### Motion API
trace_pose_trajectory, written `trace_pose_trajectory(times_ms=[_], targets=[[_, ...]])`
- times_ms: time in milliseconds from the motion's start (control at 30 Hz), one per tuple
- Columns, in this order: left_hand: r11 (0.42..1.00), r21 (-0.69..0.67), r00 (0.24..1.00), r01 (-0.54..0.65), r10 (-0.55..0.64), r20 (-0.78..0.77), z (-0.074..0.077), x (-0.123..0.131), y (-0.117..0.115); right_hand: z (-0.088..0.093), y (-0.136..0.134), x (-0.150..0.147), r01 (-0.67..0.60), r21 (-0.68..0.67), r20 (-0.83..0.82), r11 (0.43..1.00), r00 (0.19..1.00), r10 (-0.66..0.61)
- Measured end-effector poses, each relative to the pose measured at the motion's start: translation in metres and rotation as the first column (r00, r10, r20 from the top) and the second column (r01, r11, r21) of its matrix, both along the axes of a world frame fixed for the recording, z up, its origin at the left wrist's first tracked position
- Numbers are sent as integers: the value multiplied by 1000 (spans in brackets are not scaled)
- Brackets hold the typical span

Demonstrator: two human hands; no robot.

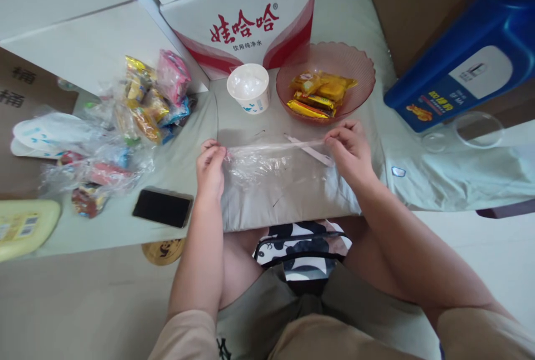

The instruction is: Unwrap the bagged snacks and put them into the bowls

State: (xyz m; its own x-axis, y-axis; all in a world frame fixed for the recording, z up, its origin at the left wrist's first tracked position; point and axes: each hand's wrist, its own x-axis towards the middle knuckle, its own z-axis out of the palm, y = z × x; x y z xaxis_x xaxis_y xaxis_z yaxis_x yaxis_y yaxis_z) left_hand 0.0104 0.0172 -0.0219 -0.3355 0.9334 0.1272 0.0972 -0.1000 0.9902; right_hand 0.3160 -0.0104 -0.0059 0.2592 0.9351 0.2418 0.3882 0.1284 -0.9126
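Note:
A clear plastic bag lies flat on the cloth-covered table in front of me. My left hand pinches the bag's top edge at its left end. My right hand pinches the same edge at its right end, so the edge is stretched between them. A thin white strip lies under the right hand's fingers. Just beyond the bag stand a white paper cup and a pink glass bowl with several yellow wrapped snacks in it.
A heap of wrapped snacks in clear bags lies at left, with a black phone near the front edge. A white carton with red print stands behind. A blue box and clear lid sit right.

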Motion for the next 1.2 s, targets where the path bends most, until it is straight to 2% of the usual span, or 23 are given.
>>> trace_pose_trajectory(times_ms=[67,133,167,233,300,333,367,400,500,533,600,667,767,833,867,900,933,967,1033,1167,1200], targets=[[999,4,994,41,-42,99,6,2,-2,3,-1,-1,-110,-16,-92,994,990,108],[995,-40,979,88,-79,186,12,5,-4,7,-2,-1,-269,-129,-298,955,929,221],[992,-82,974,96,-76,211,15,6,-5,10,-2,0,-358,-199,-430,912,869,247],[978,-189,975,93,-50,218,19,8,-7,16,-4,2,-551,-297,-660,780,709,250],[947,-306,981,93,-35,189,24,9,-8,22,-6,6,-704,-294,-799,646,552,238],[927,-361,984,99,-39,171,26,10,-9,25,-6,8,-745,-270,-838,610,494,233],[907,-407,987,109,-49,155,28,11,-9,27,-6,9,-756,-244,-861,607,457,223],[889,-444,989,117,-62,137,30,12,-10,28,-6,10,-736,-221,-875,639,439,202],[842,-523,991,132,-115,65,36,18,-12,27,0,4,-585,-208,-895,784,437,88],[823,-550,989,140,-144,37,37,20,-12,26,2,1,-554,-223,-900,802,433,49],[781,-600,974,173,-228,-15,38,24,-12,23,5,-8,-572,-273,-902,774,431,0],[748,-624,942,227,-331,-54,36,29,-12,19,5,-18,-673,-330,-895,662,447,9],[693,-640,876,331,-478,-65,32,34,-11,12,-2,-34,-824,-365,-885,433,451,112],[652,-652,843,386,-536,-37,30,37,-10,7,-7,-43,-878,-378,-851,294,455,263],[642,-651,842,405,-539,-8,30,37,-10,4,-9,-47,-888,-386,-812,249,455,365],[643,-642,853,418,-520,35,31,36,-8,2,-10,-49,-891,-390,-759,231,453,467],[648,-629,869,430,-485,94,32,35,-7,0,-10,-51,-890,-388,-699,239,453,553],[655,-612,882,444,-441,167,33,33,-5,-1,-10,-52,-886,-376,-643,271,460,612],[683,-562,885,466,-347,312,36,28,-1,-1,-8,-54,-862,-337,-574,380,507,642],[825,-372,841,426,-209,499,36,26,-1,-1,-4,-56,-726,-309,-541,615,666,514],[846,-330,820,420,-197,537,35,29,-3,-1,-3,-57,-682,-304,-538,665,699,471]])
